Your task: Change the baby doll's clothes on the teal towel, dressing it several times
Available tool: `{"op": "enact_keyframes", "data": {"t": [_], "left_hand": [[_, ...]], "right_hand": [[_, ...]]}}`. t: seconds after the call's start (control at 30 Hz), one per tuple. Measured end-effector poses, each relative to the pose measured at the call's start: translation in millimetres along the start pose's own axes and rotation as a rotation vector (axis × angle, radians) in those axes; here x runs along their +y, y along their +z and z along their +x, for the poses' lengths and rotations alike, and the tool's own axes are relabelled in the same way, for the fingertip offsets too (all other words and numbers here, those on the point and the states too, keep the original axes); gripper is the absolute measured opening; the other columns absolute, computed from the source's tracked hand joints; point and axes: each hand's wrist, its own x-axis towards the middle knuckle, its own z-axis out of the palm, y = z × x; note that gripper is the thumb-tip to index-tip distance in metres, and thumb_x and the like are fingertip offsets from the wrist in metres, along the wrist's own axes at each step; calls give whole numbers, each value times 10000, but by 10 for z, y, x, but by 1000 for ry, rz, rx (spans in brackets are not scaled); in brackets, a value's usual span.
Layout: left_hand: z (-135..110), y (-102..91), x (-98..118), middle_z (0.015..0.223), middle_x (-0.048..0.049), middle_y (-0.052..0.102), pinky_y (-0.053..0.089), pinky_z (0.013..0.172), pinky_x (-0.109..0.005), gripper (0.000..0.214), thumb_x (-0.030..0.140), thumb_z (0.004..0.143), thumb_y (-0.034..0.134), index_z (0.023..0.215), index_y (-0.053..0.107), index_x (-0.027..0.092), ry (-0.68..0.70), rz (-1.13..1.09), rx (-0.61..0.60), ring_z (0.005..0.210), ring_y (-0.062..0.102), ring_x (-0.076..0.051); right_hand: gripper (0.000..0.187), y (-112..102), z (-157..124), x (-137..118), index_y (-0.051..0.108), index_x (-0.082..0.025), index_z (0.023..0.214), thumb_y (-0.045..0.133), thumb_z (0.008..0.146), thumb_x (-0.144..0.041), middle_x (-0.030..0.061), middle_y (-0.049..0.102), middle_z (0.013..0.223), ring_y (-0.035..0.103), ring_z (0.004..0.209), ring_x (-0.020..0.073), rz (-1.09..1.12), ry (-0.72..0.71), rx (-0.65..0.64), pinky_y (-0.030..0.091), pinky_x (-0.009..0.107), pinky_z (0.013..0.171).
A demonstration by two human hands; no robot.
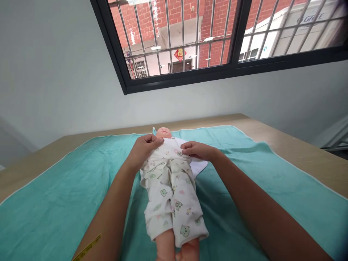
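Note:
A baby doll (163, 133) lies on its back on a turquoise cloth, its head away from me and its bare legs (165, 245) nearest. It wears white baby trousers (171, 195) printed with small green and pink animals, pulled high up the body. A plain white top (199, 166) shows beside the trousers on the right. My left hand (145, 149) pinches the waistband on the left, close below the doll's head. On the opposite side, my right hand (196, 150) has thumb and forefinger closed on the waistband edge. Its other fingers are partly hidden.
The turquoise cloth (67, 203) with a white edge spreads over a wooden table (293, 152). Behind the table stands a pale wall (59, 72) with a dark-framed, barred window (179, 81). A yellow strip (87, 248) sits on my left forearm.

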Motion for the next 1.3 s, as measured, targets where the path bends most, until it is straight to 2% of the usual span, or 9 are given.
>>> {"op": "enact_keyframes", "data": {"t": [0.33, 0.57, 0.73, 0.83, 0.9, 0.97, 1.1, 1.2, 1.3], "left_hand": [[92, -199, -444, 637, 30, 504, 317, 517, -213, 316, 444, 720, 697, 697, 575, 154, -253, -21, -342, 555, 419, -88], [-61, -491, -1009, 789, -23, 621, 404, 664, -245, 232, 284, 655, 752, 796, 630, 146, -324, -243, -532, 725, 543, -147], [-51, -394, -1175, 823, -21, 625, 410, 697, -253, 191, 165, 613, 714, 772, 609, 155, -211, -241, -366, 775, 563, -168], [-24, -306, -1175, 1021, -46, 616, 406, 803, -268, 124, 139, 627, 660, 722, 584, 165, -51, -181, -228, 942, 555, -199], [-19, -262, -1161, 1203, -62, 567, 380, 893, -278, 85, 141, 634, 641, 689, 581, 165, 21, -133, -144, 1090, 514, -228], [-20, -226, -1144, 1303, -69, 530, 362, 936, -291, 55, 170, 650, 639, 691, 603, 166, 34, -91, -71, 1155, 489, -250], [-7, -147, -1134, 1189, -85, 628, 411, 811, -300, 131, 291, 677, 652, 693, 617, 165, -40, -47, 91, 974, 563, -238], [36, -81, -1157, 905, -34, 671, 399, 714, -270, 182, 331, 696, 630, 630, 553, 180, -41, 54, 225, 796, 547, -181], [107, -20, -1185, 607, 52, 505, 326, 598, -243, 206, 332, 718, 591, 609, 474, 202, -79, 235, 363, 620, 422, -128]], "right_hand": [[310, -178, -59, 366, 592, -140, 707, 811, 620, -341, -31, 553, 684, 491, 677, 108, 13, 191, -50, 383, 240, 636], [296, -138, 19, 532, 523, -168, 676, 728, 669, -382, -72, 417, 530, 337, 485, 62, -80, 180, 89, 206, 201, 444], [262, -86, 103, 652, 566, -177, 740, 693, 679, -398, -52, 488, 612, 415, 544, 85, -87, 37, 245, 314, 216, 509], [215, -83, 134, 652, 596, -178, 726, 705, 662, -352, 27, 609, 945, 558, 878, 171, -190, -129, 360, 431, 298, 801], [176, -87, 142, 630, 602, -180, 699, 708, 653, -313, 60, 557, 1226, 493, 1145, 229, -254, -217, 399, 349, 345, 1000], [149, -86, 143, 610, 596, -184, 683, 691, 670, -299, 60, 505, 1345, 438, 1242, 248, -278, -234, 399, 295, 366, 1064], [132, -39, 172, 608, 566, -184, 650, 649, 689, -279, 45, 605, 1245, 546, 1089, 232, -295, -194, 457, 392, 357, 960], [104, 33, 259, 627, 553, -184, 646, 614, 673, -265, 22, 683, 1005, 581, 876, 189, -302, -149, 609, 435, 301, 786], [150, 108, 381, 642, 490, -195, 609, 579, 675, -297, -34, 572, 654, 488, 658, 139, -330, -111, 782, 366, 251, 606]]}}
